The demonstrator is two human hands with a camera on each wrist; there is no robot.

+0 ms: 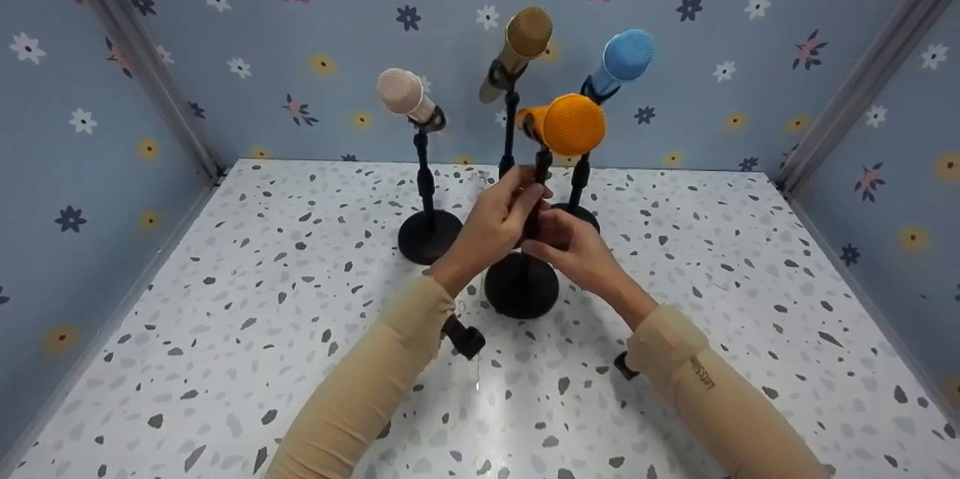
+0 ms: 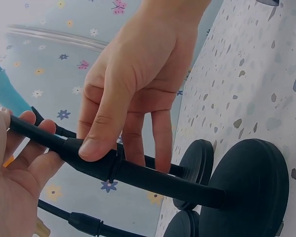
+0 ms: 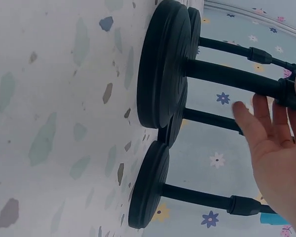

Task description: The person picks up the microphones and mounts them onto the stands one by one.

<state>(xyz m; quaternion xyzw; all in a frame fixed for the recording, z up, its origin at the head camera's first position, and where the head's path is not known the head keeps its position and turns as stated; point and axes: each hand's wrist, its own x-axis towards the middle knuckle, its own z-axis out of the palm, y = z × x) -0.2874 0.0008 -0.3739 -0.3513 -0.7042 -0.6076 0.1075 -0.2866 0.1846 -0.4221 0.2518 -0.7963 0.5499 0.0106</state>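
Observation:
An orange microphone [image 1: 574, 124] sits in the clip of a black microphone stand [image 1: 523, 290], whose round base rests on the table. My left hand [image 1: 489, 223] grips the upper pole of this stand, just under the microphone. Lower down, my right hand [image 1: 587, 252] holds the stand at its thick collar [image 2: 101, 165], thumb on the near side and fingers behind. The two hands are close together, one above the other. In the right wrist view, the right hand's fingers [image 3: 261, 111] reach the pole beside the collar, well above the base [image 3: 163, 64].
Behind stand three more microphones on black stands: pink [image 1: 400, 91], gold [image 1: 529, 32] and blue [image 1: 628, 55]. A black clip-like piece [image 1: 466, 340] lies by the left sleeve, another dark piece [image 1: 624, 366] by the right. Flowered panels [image 1: 465, 37] enclose the speckled table [image 1: 247, 276].

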